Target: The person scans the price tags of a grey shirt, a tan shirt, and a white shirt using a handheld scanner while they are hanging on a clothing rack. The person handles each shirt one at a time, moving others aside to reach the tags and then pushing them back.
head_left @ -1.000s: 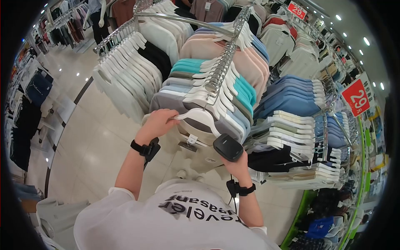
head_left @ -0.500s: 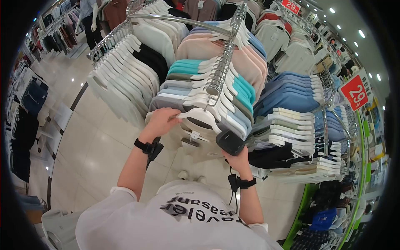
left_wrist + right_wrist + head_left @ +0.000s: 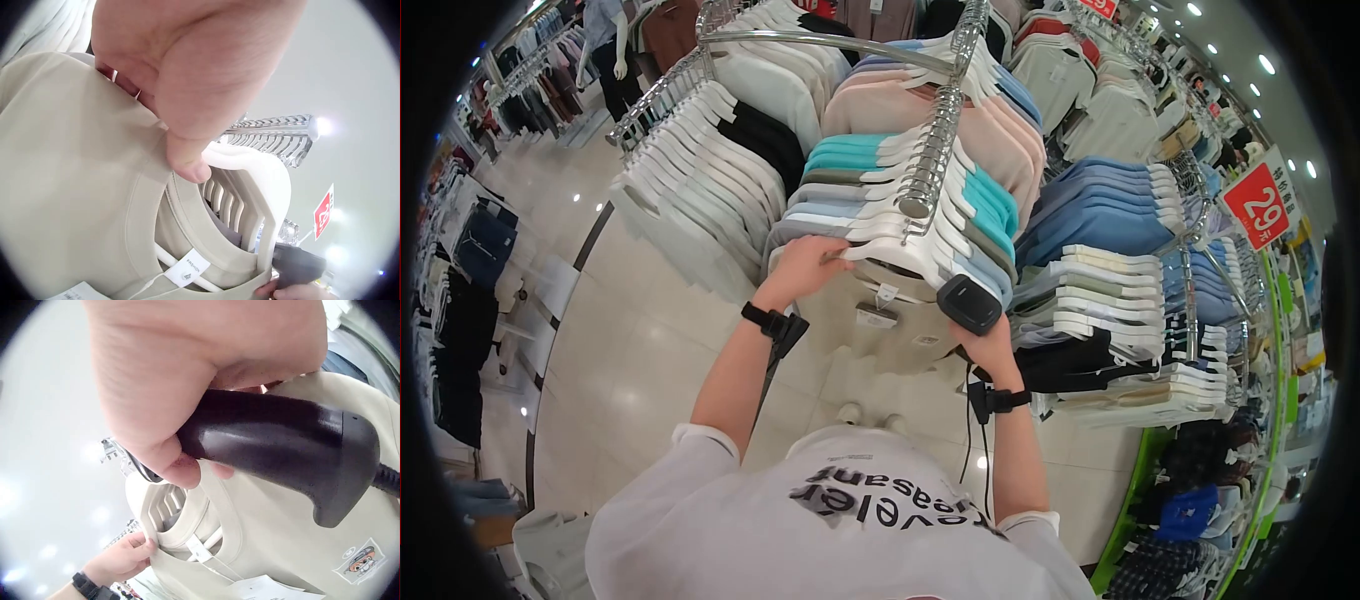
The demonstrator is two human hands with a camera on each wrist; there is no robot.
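Observation:
A beige shirt (image 3: 81,162) hangs on a white hanger (image 3: 273,181) at the front end of the rack's spiral rail (image 3: 930,170). The left hand (image 3: 808,268) pinches the shirt and hanger at one shoulder, thumb by the neckline in the left wrist view. Curled round the handle of a black scanner-like device (image 3: 269,437), the right hand (image 3: 992,350) is at the other shoulder; its hold on the shirt is partly hidden. A white label (image 3: 187,267) shows inside the neckline, and a paper tag (image 3: 269,589) hangs below it.
White shirts (image 3: 690,180) hang at the left, blue shirts (image 3: 1100,215) at the right. A red 29 sign (image 3: 1260,208) stands above the right racks. A cable runs down from the right hand. Pale floor tiles (image 3: 625,350) lie below.
Both hands, with the beige shirt and the black device, have moved up and right in the head view, closer to the rail. Both holds look the same.

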